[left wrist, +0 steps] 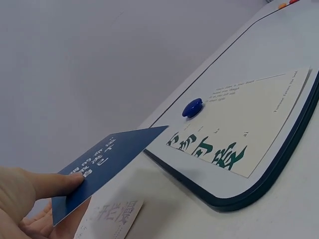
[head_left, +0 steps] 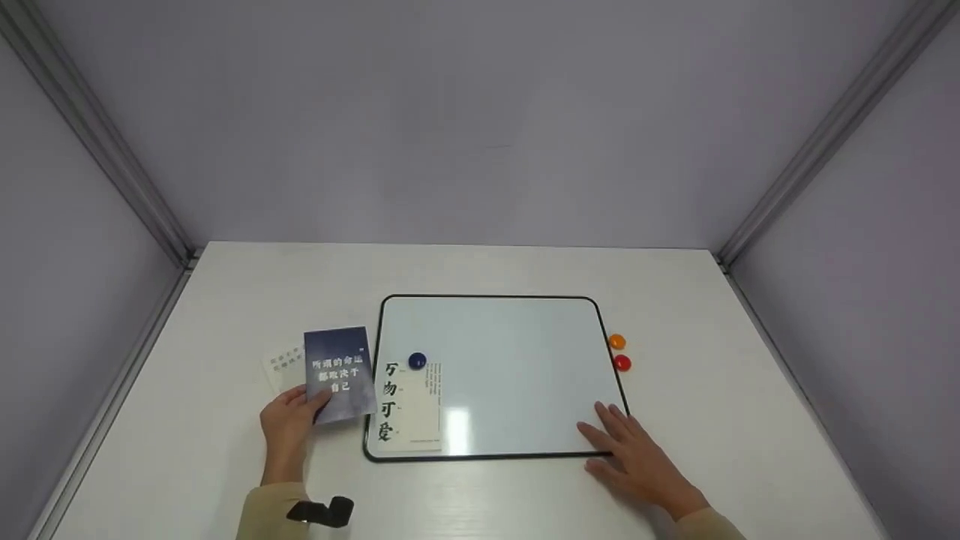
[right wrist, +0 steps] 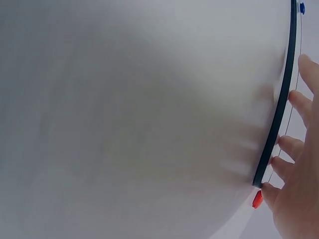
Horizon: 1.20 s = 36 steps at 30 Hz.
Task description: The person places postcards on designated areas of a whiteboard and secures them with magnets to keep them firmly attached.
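Observation:
My left hand (head_left: 289,420) pinches a dark blue card (head_left: 341,367) with white Chinese characters, thumb on its printed face. In the left wrist view the blue card (left wrist: 107,164) is raised and tilted above the table. Beneath it lies a pale card (head_left: 283,366), partly hidden. A cream card (head_left: 416,412) with large dark green characters is on the left of the whiteboard (head_left: 517,375), a round blue magnet (head_left: 417,361) at its top edge. At the board's lower right corner my right hand (head_left: 634,457) spreads its fingers over the black frame, holding nothing.
An orange magnet (head_left: 617,342) and a red magnet (head_left: 622,363) sit just outside the board's right edge. The white table (head_left: 480,499) is bounded by grey walls at the back (head_left: 450,135) and both sides.

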Motion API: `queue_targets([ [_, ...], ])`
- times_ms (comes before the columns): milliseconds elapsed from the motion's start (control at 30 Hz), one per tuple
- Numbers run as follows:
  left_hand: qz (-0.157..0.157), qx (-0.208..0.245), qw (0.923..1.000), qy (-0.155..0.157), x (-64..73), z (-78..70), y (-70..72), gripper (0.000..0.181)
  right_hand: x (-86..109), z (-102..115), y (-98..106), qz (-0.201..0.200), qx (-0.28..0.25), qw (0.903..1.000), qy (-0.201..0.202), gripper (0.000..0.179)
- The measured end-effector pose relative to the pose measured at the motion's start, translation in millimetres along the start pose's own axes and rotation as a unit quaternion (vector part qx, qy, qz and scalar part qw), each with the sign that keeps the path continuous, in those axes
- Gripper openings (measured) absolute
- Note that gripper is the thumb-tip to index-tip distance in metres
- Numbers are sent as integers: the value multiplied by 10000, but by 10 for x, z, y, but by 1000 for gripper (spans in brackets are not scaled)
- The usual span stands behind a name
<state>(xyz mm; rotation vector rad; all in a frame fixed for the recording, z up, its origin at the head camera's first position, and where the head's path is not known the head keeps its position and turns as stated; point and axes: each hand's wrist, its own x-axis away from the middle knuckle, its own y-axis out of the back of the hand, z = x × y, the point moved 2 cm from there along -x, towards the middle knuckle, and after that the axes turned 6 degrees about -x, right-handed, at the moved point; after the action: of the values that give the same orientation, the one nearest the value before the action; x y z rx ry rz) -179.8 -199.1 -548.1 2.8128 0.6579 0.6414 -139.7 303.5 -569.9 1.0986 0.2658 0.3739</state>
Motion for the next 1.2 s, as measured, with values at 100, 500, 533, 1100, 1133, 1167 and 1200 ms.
queue_targets([
  [100,16,-39,10000,-78,31,-19,-33,54,-12,-8,-7,8,-21,10000,-93,56],
  [500,120,-321,9985,-421,173,-123,-163,47,-33,-15,-10,99,80,9995,-296,59],
  [533,142,-287,9986,-411,178,-130,-168,47,-34,-14,-9,118,68,9994,-315,59],
  [1100,428,-406,9969,-527,339,-191,-349,39,-65,-11,-4,173,128,9994,-277,58],
  [1133,443,-409,9968,-519,349,-191,-368,38,-68,-10,-4,182,122,9993,-289,58],
  [1167,453,-431,9967,-525,360,-190,-386,38,-69,-10,-3,183,119,9994,-286,58],
  [1200,456,-451,9966,-523,370,-190,-402,37,-70,-8,-2,177,125,9994,-267,58],
])
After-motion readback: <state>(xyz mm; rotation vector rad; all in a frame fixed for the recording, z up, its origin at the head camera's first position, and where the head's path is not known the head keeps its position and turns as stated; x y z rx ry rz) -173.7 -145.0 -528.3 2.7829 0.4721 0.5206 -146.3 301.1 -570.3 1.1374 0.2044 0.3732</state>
